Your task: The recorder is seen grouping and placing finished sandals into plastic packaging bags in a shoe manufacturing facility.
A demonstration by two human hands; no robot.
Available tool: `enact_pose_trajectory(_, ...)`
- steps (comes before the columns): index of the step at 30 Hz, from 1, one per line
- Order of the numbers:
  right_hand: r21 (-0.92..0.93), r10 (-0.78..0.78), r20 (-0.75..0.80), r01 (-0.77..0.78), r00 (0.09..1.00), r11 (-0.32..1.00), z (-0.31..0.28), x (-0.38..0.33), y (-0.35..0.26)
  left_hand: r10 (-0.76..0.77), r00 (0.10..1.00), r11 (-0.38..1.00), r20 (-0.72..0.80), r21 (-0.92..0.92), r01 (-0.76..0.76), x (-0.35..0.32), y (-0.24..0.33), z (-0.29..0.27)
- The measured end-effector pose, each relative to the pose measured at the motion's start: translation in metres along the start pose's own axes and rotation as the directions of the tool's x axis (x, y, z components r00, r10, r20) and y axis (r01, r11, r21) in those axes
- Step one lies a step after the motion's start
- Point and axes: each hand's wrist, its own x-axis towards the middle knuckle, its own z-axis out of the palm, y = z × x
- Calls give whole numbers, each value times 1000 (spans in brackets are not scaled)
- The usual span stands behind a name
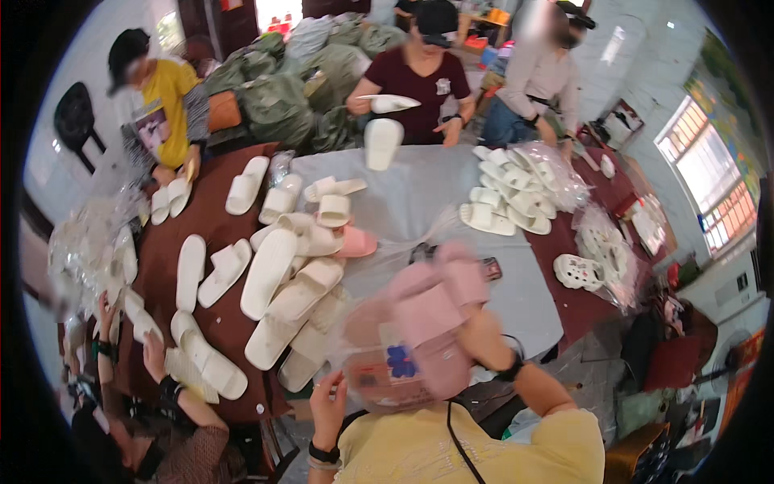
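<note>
My right hand (481,337) grips a pair of pink slide slippers (431,302), slightly blurred, over the near edge of the table. Directly beside and partly behind them is a clear plastic bag (363,347) with a dark blue printed shape. My left hand (329,397), fingers curled, pinches at the bag's lower left edge. To the left lies a loose heap of off-white slides (272,274), several tilted over one another. A pink slide (355,242) pokes out from behind this heap. Whether the pink pair is inside or in front of the bag, I cannot tell.
Across the grey tabletop (419,194), a person in dark red handles white slides. Another pile of white slides (516,189) sits far right, near bagged white clogs (580,273). Co-workers stand far left and far right; another's hands reach for slides at lower left. Green sacks (274,97) fill the back.
</note>
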Motion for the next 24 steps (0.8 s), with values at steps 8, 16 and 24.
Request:
enact_pose_trajectory(8,-37,162,-303,-182,939,983,-132,78,241,-86,987,994,-135,50,93,4,-51,-32)
enact_pose_trajectory(16,295,126,108,-153,986,943,-66,92,138,-165,982,981,-95,90,174,3,-67,-42)
enact_pose_trajectory(24,444,-303,357,125,884,887,-32,195,-83,-264,963,961,-56,76,268,0,-72,-41)
